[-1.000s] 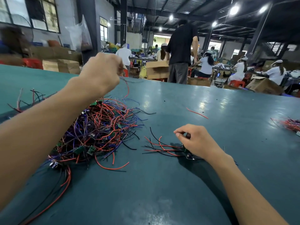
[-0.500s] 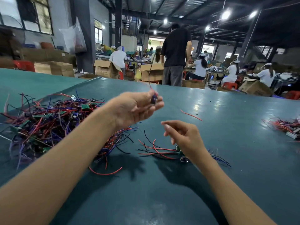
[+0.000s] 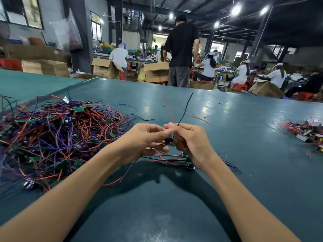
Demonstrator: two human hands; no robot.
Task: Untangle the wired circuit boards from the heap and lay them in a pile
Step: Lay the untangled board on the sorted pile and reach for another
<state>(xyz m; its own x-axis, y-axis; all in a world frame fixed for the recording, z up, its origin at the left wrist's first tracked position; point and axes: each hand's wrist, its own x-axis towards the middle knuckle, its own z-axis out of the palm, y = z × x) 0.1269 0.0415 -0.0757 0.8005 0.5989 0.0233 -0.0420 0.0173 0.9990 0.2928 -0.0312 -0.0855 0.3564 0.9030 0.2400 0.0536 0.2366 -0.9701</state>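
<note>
Currently our left hand (image 3: 145, 137) and right hand (image 3: 190, 138) both pinch one wired circuit board (image 3: 168, 140). Our pile (image 3: 172, 155) beneath holds few; heap (image 3: 57, 133) at left looks largely unsorted.

Site classification: industrial electronics assembly hall. Indicators: wide teal-green work table (image 3: 227, 137) filling the near field; tangled heap of red, blue and black wires with small green circuit boards (image 3: 57, 135) at near left; smaller cluster of wired parts (image 3: 304, 130) at right; open brown cardboard cartons (image 3: 155, 72) on the far floor; seated workers in white tops and caps (image 3: 277, 75) at far right benches; red plastic stools (image 3: 239, 86); standing person in a black shirt (image 3: 181, 49); dark steel roof beams with round ceiling lamps (image 3: 236, 9).
</note>
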